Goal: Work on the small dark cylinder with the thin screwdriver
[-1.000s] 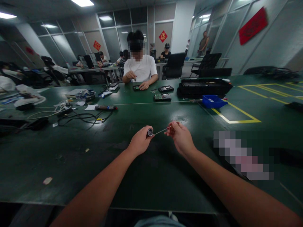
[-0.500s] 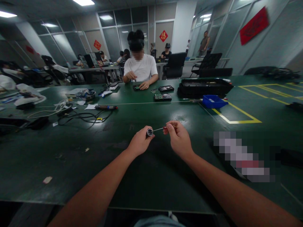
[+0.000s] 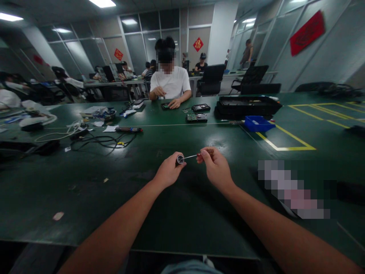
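Observation:
My left hand (image 3: 169,170) is wrapped round a dark cylindrical part (image 3: 180,160) whose open, silvery round end faces me. A thin-shafted screwdriver (image 3: 190,156) is pinched in my right hand (image 3: 216,164), its reddish-brown handle mostly covered by the fingers. The shaft points left and its tip meets the round opening of the cylinder; how deep it sits inside I cannot tell. Both hands are held above the green table (image 3: 182,213), close together. The rest of the cylinder is hidden in my left palm.
Across the table a person in a white shirt (image 3: 171,83) handles a hard drive. Further drives (image 3: 196,118) lie nearby. A black tray (image 3: 246,106) and blue bin (image 3: 259,123) stand back right. Cables (image 3: 97,142) and a dark pen-like tool (image 3: 128,129) lie left; a blurred-out object (image 3: 293,190) lies right.
The screwdriver has swung from slanting beside the cylinder's rim to pointing into its open end. My right hand has turned slightly; my left hand has barely moved.

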`<state>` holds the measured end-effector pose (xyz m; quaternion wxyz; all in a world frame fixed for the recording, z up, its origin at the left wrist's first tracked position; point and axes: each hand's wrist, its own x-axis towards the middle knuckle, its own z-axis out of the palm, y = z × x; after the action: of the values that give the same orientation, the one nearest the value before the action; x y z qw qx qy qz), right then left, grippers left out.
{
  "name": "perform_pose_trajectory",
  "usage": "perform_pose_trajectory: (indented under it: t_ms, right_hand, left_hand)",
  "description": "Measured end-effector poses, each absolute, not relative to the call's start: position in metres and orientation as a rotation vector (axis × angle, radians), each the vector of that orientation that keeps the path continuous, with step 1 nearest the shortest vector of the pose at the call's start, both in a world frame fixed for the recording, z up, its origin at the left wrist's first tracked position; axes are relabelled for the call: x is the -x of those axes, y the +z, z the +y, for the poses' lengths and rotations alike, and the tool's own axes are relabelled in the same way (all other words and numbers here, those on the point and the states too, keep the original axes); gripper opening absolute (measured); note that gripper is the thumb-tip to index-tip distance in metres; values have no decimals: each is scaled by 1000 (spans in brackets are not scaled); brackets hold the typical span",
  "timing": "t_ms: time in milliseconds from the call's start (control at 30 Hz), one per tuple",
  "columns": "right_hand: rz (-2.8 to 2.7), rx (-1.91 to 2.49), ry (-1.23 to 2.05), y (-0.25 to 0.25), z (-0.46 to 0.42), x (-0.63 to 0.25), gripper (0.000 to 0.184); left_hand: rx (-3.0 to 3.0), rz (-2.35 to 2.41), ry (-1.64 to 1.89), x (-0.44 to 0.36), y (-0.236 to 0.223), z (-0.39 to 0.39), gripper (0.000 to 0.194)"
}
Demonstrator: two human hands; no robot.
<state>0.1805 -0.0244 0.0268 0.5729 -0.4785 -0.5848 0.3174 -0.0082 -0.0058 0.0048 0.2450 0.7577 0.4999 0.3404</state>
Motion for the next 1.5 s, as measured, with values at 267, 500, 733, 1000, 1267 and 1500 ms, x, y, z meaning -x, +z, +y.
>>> perform_pose_trajectory:
  t_ms: [267, 500, 733, 1000, 1267, 1500]
  right_hand:
    - [-1451, 1220, 683, 34, -31, -182, 29]
    - [-1647, 1270, 429, 34, -37, -182, 24]
    - [-1777, 1155, 440, 36, -41, -182, 17]
    - [-1112, 961, 1030, 20, -20, -177, 27]
    - [-928, 992, 1096, 9, -3, -187, 25]
    - [-1167, 1023, 876, 12, -11, -186, 27]
  left_hand:
    - [-2069, 1360, 917, 10, 5, -5, 16]
    - [-2085, 1357, 913, 10, 4, -5, 17]
    - [-2099, 1360, 884, 9, 5, -6, 15]
    - [-2024, 1379, 980, 7, 5, -5, 20]
    - [-2126, 1401, 870, 9, 4, -3, 23]
    - [-2134, 1425, 826, 7, 6, -5, 20]
